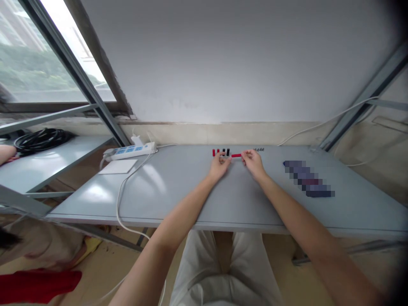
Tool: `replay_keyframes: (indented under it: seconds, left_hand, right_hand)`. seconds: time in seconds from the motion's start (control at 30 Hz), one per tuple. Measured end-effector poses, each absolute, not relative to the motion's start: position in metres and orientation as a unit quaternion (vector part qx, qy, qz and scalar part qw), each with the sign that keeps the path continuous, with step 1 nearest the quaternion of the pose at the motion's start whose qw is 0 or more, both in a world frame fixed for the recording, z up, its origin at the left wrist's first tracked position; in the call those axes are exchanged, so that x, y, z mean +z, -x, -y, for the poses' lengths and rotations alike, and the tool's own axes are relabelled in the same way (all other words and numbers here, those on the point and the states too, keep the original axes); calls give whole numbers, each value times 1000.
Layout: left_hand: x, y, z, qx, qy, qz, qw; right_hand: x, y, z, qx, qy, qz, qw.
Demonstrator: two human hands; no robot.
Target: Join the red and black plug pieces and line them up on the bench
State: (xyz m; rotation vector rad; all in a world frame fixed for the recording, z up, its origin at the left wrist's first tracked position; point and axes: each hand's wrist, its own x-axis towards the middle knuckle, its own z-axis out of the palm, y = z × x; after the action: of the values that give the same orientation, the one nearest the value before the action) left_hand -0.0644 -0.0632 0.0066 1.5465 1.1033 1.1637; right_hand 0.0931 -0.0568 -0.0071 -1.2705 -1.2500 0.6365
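Both of my hands reach to the far side of a grey table (178, 187). Between them lies a short red stick-like piece (236, 155), level with the table top. My right hand (253, 161) pinches its right end. The fingertips of my left hand (219, 165) touch or nearly touch its left end. Just behind my left hand stand small upright pieces in a row, two red ones (216, 151) and two black ones (226, 151). A short row of tiny dark parts (259, 149) lies behind my right hand.
A white power strip (130, 151) with a cable sits at the table's back left, next to a flat white sheet (117, 166). A blurred dark object (307, 178) lies to the right. Black cables (40, 139) rest on a neighbouring table, where another person's hand (6, 154) shows.
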Motion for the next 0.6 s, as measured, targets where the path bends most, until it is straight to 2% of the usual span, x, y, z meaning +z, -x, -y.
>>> replay_keyframes:
  seconds: [0.23,0.47,0.6]
  left_hand:
    - [9,67,63,454,-641,-403,471]
    - [8,69,63,463,-623,-430,461]
    - [8,72,61,489,-588,-450,461]
  right_hand:
    - [1,-78,70,323,507,562,568]
    - [-2,-78,69,308,514,582,550]
    - [-6,-80,69,280,512,630,512]
